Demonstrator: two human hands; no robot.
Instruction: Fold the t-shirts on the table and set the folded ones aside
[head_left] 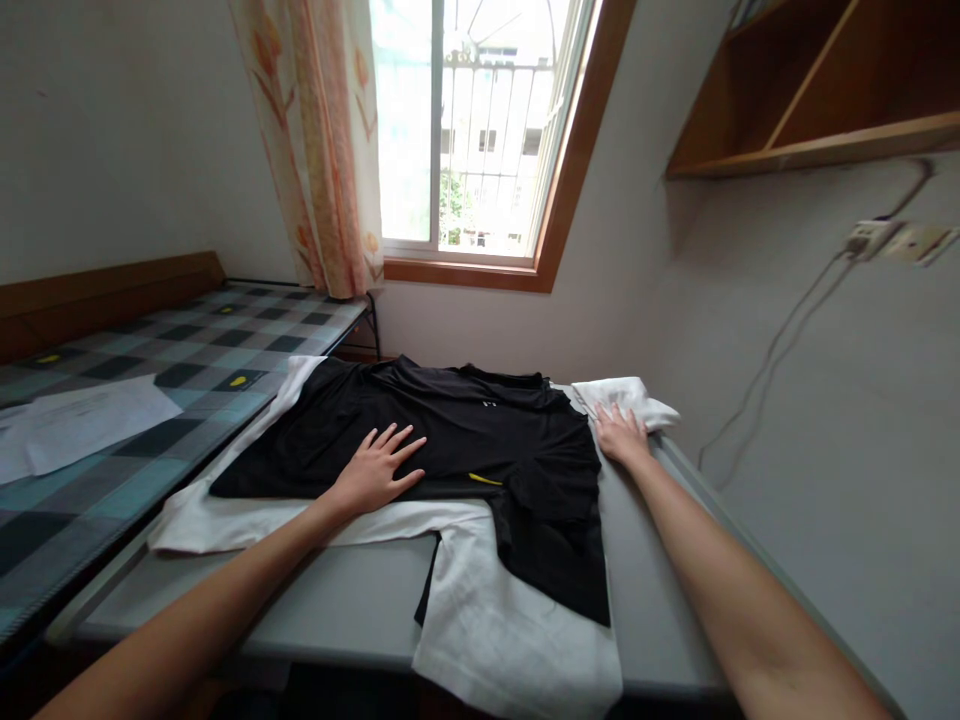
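Note:
A black T-shirt [450, 420] lies spread on top of a white shirt [517, 630], whose sleeve hangs over the near edge of the grey table [360, 580]. My left hand [381, 468] rests on the black cloth near its lower side, with fingers spread. At the far right, my right hand [622, 435] lies with fingers stretched on the edge of a bunched white part of cloth [637, 397], beside the black shirt's collar end. Small white lettering and a yellow mark show on the black fabric.
To the left stands a bed with a checked mattress [195, 350], and white papers [97, 420] lie on it. A curtain [322, 150] hangs by the window [487, 140]. On the right wall are a wooden shelf [810, 150] and a socket with cables [870, 238].

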